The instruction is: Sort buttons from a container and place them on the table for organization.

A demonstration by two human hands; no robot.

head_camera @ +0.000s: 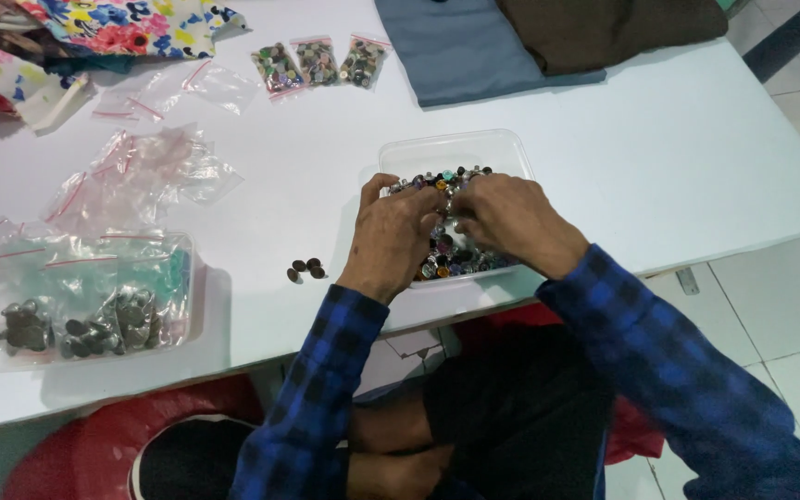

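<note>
white table (659, 139), blue-black checked sleeves (687, 370), floral cloth (122, 23), grey-blue cloth (465, 46), brown cloth (604, 28)

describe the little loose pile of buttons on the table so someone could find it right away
Start at the white table and find the clear tray of mixed buttons where both hands work. Just beyond the left hand lies a small cluster of dark buttons. Unlike all the others, they sit bare on the tabletop, in no bag or tray.

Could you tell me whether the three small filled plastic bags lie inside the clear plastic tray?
No, the three filled bags lie apart on the white table.
</note>
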